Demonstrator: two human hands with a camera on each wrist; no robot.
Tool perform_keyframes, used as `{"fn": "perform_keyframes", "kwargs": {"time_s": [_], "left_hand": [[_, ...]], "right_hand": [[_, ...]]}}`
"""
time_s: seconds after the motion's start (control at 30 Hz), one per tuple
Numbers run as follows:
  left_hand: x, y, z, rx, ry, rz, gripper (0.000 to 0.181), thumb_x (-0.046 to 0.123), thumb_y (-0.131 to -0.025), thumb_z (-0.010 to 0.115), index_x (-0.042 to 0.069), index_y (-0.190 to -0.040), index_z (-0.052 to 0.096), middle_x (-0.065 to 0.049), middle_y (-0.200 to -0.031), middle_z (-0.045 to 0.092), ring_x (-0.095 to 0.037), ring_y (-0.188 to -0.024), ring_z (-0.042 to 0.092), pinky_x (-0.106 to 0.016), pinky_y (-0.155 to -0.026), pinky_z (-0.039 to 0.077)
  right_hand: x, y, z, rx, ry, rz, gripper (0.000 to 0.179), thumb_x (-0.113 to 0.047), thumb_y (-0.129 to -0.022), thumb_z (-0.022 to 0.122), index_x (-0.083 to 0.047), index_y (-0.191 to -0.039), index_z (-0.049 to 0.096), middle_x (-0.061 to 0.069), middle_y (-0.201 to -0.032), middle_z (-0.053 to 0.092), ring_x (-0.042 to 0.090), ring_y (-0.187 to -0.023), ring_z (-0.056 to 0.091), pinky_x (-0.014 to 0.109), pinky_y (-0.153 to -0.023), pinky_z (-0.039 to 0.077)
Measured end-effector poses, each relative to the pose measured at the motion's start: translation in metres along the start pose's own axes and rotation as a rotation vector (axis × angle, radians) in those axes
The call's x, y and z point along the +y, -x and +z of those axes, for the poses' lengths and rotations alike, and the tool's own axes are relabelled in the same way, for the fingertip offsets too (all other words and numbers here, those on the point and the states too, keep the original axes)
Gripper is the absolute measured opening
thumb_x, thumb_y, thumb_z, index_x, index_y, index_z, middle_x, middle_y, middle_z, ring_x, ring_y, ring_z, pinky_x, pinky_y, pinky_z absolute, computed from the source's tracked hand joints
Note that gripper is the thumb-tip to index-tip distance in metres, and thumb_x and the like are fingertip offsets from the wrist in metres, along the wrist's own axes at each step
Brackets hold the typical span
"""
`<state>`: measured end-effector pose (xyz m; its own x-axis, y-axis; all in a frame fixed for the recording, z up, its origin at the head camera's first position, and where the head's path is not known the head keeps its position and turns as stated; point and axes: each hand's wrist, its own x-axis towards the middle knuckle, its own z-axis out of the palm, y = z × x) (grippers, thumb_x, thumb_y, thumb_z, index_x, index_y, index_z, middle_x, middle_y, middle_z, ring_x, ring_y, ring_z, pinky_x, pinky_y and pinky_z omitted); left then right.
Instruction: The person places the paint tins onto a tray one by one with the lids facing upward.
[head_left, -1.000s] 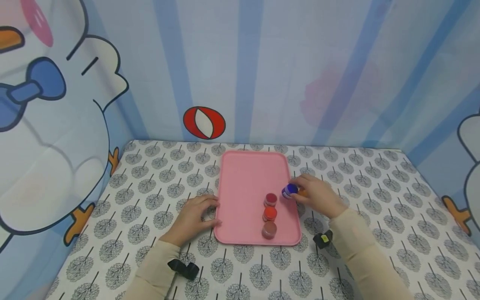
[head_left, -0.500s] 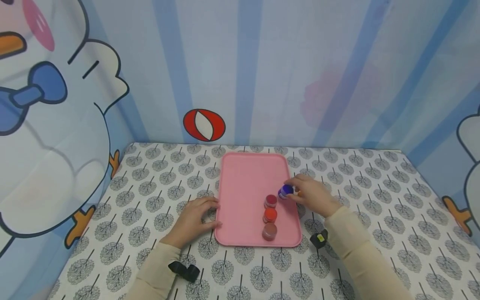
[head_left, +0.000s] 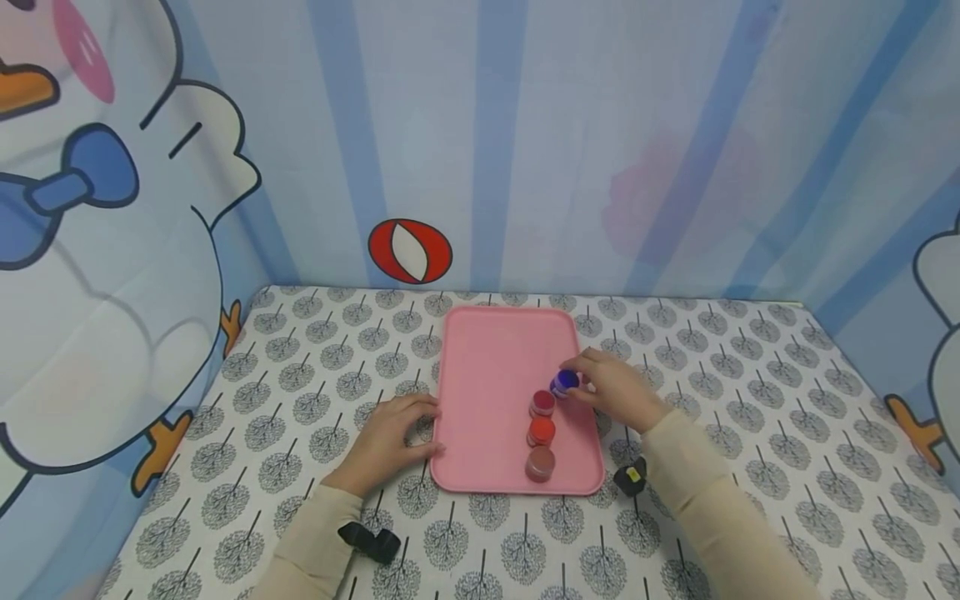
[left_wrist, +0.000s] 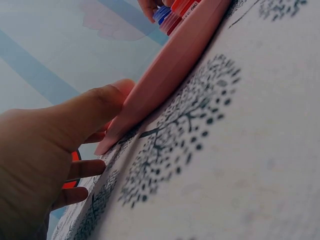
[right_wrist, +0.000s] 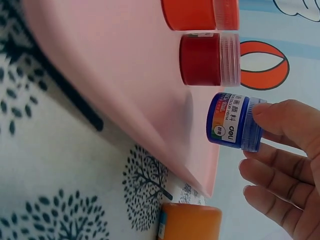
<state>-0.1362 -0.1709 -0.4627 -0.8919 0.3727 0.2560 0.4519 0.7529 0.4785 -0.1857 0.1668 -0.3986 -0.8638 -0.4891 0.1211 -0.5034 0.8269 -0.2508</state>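
Note:
My right hand (head_left: 617,390) pinches a small blue paint jar (right_wrist: 232,121) by its lid, holding it over the right part of the pink tray (head_left: 487,358). Close beside it on the tray stands a dark red paint jar (head_left: 542,404). An orange-red paint jar (head_left: 541,431) and a brownish paint jar (head_left: 539,463) continue the row toward the front edge. At the tray's left rim, my left hand (head_left: 387,440) has its thumb and fingertips against the edge, fingers spread; the left wrist view shows the thumb (left_wrist: 122,90) on the rim.
An orange paint jar (right_wrist: 190,221) stands on the cloth outside the tray's right rim, mostly hidden in the head view. The tablecloth (head_left: 315,375) carries a tree print. A printed curtain (head_left: 547,150) rises behind the table.
The blue paint jar has moved left in my right hand, from the tray's right rim toward the dark red jar. My left hand has stayed at the tray's left edge.

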Motion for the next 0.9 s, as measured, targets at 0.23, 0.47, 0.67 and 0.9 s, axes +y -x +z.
{"fn": "perform_keyframes", "kwargs": {"time_s": [0.23, 0.47, 0.67, 0.9], "left_hand": [[-0.001, 0.0, 0.0, 0.004, -0.003, 0.005, 0.052, 0.037, -0.074, 0.079, 0.013, -0.118, 0.064, -0.004, -0.135, 0.059, -0.028, -0.129, 0.051, -0.052, -0.113, 0.034], [0.0, 0.0, -0.001, -0.008, 0.001, 0.0, 0.051, 0.039, -0.076, 0.078, 0.014, -0.118, 0.064, -0.003, -0.136, 0.059, -0.027, -0.13, 0.051, -0.051, -0.114, 0.033], [-0.002, 0.0, -0.001, -0.007, 0.003, 0.008, 0.051, 0.04, -0.076, 0.077, 0.014, -0.117, 0.064, -0.002, -0.135, 0.059, -0.026, -0.129, 0.051, -0.05, -0.114, 0.033], [-0.002, 0.0, 0.0, 0.007, 0.0, 0.015, 0.05, 0.039, -0.075, 0.078, 0.015, -0.116, 0.064, -0.002, -0.134, 0.059, -0.026, -0.128, 0.052, -0.051, -0.113, 0.034]], "right_hand": [[-0.002, -0.005, 0.003, -0.011, -0.006, -0.017, 0.041, -0.022, -0.085, 0.072, -0.005, -0.12, 0.062, 0.01, -0.111, 0.067, 0.021, -0.089, 0.066, 0.036, -0.08, 0.058], [-0.004, -0.01, 0.006, -0.018, -0.008, -0.009, 0.041, -0.022, -0.085, 0.071, -0.006, -0.121, 0.062, 0.01, -0.113, 0.065, 0.021, -0.089, 0.066, 0.037, -0.08, 0.058], [-0.006, -0.013, 0.009, -0.028, -0.022, 0.011, 0.042, -0.024, -0.086, 0.07, -0.007, -0.123, 0.062, 0.009, -0.113, 0.065, 0.02, -0.089, 0.065, 0.038, -0.081, 0.058], [-0.008, -0.016, 0.01, -0.047, -0.016, 0.018, 0.042, -0.026, -0.086, 0.07, -0.008, -0.124, 0.061, 0.009, -0.112, 0.064, 0.018, -0.085, 0.062, 0.035, -0.077, 0.057]]}}
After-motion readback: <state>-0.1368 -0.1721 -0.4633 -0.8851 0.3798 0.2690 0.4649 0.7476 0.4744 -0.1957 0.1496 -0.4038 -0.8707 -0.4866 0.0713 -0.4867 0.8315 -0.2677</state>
